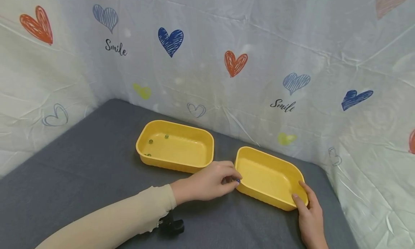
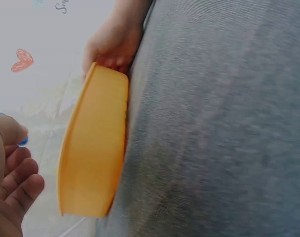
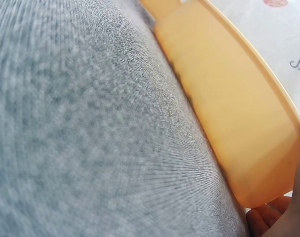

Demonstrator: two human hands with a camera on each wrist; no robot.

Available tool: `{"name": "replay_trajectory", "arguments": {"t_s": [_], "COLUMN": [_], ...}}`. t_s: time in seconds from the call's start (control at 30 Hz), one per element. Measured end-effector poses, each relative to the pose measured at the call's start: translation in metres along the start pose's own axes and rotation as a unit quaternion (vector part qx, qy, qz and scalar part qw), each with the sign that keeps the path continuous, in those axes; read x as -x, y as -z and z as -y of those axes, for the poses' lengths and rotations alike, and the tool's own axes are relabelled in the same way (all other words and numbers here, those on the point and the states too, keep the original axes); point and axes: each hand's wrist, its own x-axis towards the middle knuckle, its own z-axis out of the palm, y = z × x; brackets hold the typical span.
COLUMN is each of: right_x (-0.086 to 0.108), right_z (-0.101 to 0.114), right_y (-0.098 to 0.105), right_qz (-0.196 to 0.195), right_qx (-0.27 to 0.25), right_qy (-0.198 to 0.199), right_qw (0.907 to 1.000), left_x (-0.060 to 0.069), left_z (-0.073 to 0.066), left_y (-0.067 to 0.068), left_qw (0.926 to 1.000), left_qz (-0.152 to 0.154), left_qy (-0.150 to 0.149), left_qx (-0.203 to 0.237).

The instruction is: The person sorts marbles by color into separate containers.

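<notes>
My left hand (image 1: 210,180) pinches a small blue marble (image 1: 238,181) between thumb and fingertips, beside the near left corner of the right yellow tray (image 1: 269,198). In the left wrist view the blue marble (image 2: 23,141) shows partly under the thumb. My right hand (image 1: 311,213) grips that tray's right end, its thumb over the rim. The tray's side wall (image 3: 229,98) fills much of the right wrist view. To the left, a second yellow tray (image 1: 175,165) holds several small green marbles (image 1: 150,141) near its left end.
Both trays sit on a dark grey cloth surface (image 1: 97,162). A white curtain (image 1: 207,36) printed with hearts stands close behind them. A black device (image 1: 172,225) shows under the left wrist.
</notes>
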Motion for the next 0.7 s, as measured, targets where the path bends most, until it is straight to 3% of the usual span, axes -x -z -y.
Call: {"name": "replay_trajectory", "arguments": {"t_s": [0.2,0.47,0.7], "right_x": [0.0,0.0,0.001], "right_z": [-0.001,-0.002,-0.001], "right_y": [0.001,0.0,0.001], "right_qz": [0.0,0.002,-0.002], "right_qx": [0.003,0.002,0.008], "right_qy": [-0.001,0.002,0.009], "right_qw": [1.0,1.0,0.9999], "left_x": [-0.012,-0.028,-0.044], "left_z": [-0.006,-0.014,-0.019], "left_y": [0.0,-0.003,-0.013], "left_qw": [0.9993,0.9986,0.9978], "left_qz": [-0.031,-0.041,-0.048], "left_qy": [-0.021,-0.033,-0.044], "left_qx": [0.002,-0.003,0.013]}}
